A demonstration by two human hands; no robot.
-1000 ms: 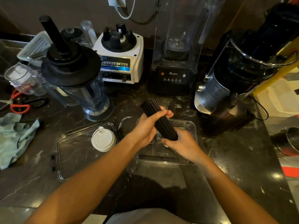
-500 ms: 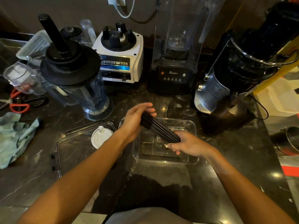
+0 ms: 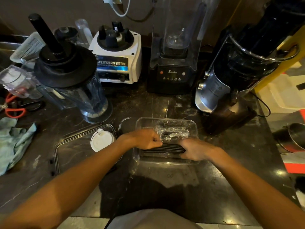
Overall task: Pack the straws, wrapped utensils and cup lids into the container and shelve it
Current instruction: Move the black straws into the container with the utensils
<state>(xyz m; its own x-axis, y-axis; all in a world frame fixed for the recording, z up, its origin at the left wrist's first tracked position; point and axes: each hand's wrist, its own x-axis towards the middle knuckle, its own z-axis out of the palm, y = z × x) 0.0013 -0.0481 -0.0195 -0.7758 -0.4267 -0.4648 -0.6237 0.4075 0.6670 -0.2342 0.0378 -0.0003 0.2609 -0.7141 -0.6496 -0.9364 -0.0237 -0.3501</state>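
Straws (image 3: 165, 148) lying flat inside the clear container (image 3: 194, 128).
Left hand (image 3: 146, 139) and right hand (image 3: 194, 149) are gripping the black bundle's ends, beside wrapped utensils (image 3: 173, 133).

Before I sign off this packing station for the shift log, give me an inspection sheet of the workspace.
Surface: dark marbled counter, pale smudges near the container.
Job's things: black straws lying flat in the clear container; plastic-wrapped utensils behind them, inside; white cup lid outside, on the container's clear cover.
Clutter: blender jar, white blender base, black blender, juicer, green cloth, red-handled scissors.
Grips: left hand and right hand each closed on an end of the straws.
Cables: white cord at the wall; black lead by the juicer.
Surroundings: metal pot at right.
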